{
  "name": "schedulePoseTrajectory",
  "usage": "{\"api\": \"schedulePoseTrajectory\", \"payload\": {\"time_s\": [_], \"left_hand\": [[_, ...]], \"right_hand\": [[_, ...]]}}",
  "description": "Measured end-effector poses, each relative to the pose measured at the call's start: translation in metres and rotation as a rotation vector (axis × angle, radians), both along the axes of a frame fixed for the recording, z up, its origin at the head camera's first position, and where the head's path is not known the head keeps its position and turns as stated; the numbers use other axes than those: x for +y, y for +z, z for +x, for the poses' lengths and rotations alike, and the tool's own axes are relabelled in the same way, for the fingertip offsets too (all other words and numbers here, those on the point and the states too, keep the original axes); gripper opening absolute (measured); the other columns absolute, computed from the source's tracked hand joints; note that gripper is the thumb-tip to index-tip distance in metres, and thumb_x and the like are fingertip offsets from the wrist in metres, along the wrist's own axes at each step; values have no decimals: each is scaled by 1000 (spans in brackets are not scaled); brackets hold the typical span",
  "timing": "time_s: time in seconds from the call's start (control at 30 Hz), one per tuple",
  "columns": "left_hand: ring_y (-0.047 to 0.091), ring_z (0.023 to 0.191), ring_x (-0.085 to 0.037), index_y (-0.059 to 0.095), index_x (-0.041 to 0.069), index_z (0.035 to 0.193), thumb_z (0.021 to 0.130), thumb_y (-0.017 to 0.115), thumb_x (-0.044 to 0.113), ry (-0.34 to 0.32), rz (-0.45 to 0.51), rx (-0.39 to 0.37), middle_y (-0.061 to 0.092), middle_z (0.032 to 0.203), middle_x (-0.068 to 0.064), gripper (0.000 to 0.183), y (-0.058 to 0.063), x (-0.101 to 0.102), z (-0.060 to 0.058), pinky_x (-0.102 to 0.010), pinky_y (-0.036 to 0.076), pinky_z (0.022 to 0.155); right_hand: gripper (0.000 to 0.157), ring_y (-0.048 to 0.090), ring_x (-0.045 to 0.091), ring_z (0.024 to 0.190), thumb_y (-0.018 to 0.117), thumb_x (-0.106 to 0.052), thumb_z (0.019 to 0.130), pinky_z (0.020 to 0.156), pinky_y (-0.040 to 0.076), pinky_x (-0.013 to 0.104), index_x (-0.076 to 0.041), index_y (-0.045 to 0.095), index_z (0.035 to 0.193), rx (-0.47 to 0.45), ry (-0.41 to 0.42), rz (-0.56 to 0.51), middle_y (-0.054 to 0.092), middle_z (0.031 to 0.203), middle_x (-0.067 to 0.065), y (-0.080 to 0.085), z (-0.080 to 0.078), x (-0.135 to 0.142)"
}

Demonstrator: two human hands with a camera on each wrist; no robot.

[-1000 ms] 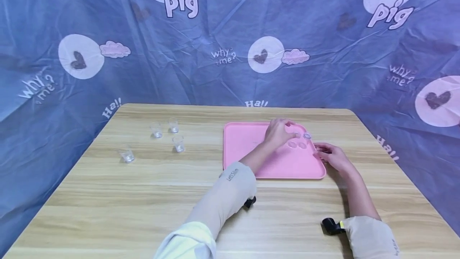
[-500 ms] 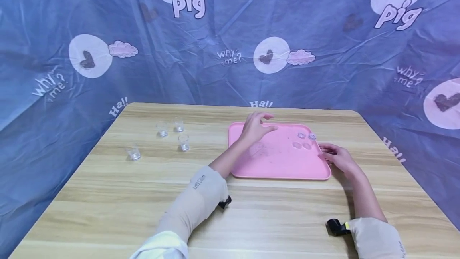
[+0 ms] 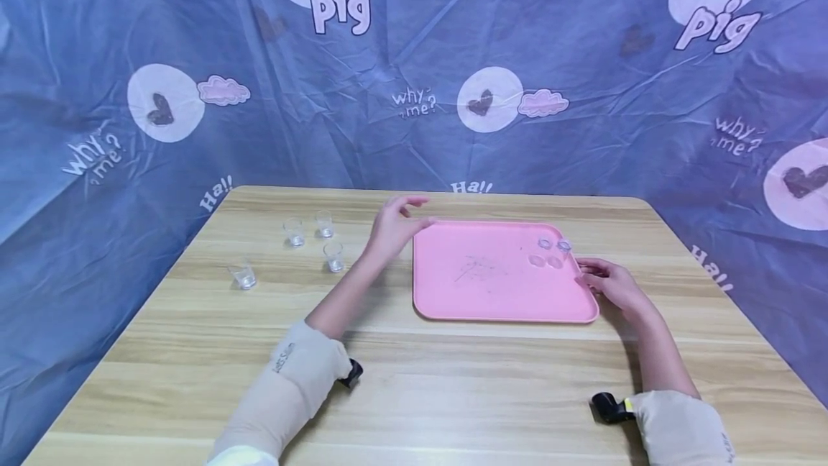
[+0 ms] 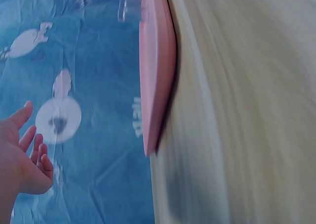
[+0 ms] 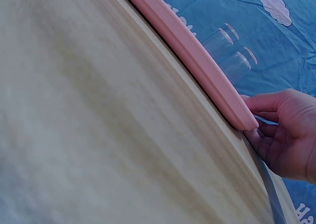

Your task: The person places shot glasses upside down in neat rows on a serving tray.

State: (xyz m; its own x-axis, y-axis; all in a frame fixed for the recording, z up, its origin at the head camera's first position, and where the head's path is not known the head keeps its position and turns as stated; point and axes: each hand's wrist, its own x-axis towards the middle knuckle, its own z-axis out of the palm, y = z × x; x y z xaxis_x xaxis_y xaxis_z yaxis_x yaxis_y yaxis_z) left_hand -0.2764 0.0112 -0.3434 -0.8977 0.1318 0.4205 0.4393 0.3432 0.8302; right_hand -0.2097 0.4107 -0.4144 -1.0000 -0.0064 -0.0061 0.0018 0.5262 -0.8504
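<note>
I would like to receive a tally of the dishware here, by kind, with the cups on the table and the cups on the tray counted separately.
Pink tray: 1
Upright clear cups on the wooden table: 4
Upside-down clear cups on the tray: 2
Total: 7

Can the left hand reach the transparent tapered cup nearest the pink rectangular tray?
Likely yes: the left hand looks empty, and nothing visible stands between it and that transparent tapered cup.
</note>
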Motion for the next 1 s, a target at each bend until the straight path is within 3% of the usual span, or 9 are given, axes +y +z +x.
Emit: {"api": "schedulePoseTrajectory", "payload": {"time_s": [0.13, 0.43, 0.67, 0.8, 1.0], "left_hand": [[51, 87, -22, 65, 6, 109, 74, 77, 19, 35, 28, -6, 60, 104, -7, 39, 0, -28, 3, -33, 42, 75], [50, 91, -26, 64, 8, 112, 78, 74, 19, 119, 58, -75, 59, 109, -10, 37, -9, -93, 10, -32, 36, 74], [47, 95, -27, 60, 4, 116, 79, 74, 23, 126, 86, -173, 57, 112, -11, 44, -20, -126, 9, -29, 37, 75], [46, 94, -22, 58, 4, 119, 81, 72, 18, 98, 103, -229, 54, 118, -15, 43, -30, -142, 8, -30, 39, 73], [44, 103, -27, 51, 2, 127, 81, 71, 21, -43, 40, -283, 48, 125, -19, 54, -53, -158, 2, -28, 39, 73]], "right_hand": [[44, 50, 0, 77, 50, -7, 93, 65, 45, 18, 16, 38, 128, -3, -7, 9, 55, 100, 10, 2, 0, 2], [43, 50, 0, 77, 49, -6, 92, 66, 45, 19, 15, 39, 128, -6, -2, 33, 55, 103, 18, 3, 0, -1], [42, 49, 0, 78, 47, -6, 93, 66, 45, 19, 15, 38, 129, -13, -2, 44, 52, 108, 25, -2, 0, -2], [43, 50, -1, 78, 48, -7, 93, 67, 45, 18, 15, 38, 129, -14, 2, 32, 54, 106, 20, -3, 0, -2], [44, 50, -5, 79, 48, -5, 92, 68, 46, 17, 18, 37, 128, 2, 11, 2, 56, 100, 8, -2, -1, -1]]}}
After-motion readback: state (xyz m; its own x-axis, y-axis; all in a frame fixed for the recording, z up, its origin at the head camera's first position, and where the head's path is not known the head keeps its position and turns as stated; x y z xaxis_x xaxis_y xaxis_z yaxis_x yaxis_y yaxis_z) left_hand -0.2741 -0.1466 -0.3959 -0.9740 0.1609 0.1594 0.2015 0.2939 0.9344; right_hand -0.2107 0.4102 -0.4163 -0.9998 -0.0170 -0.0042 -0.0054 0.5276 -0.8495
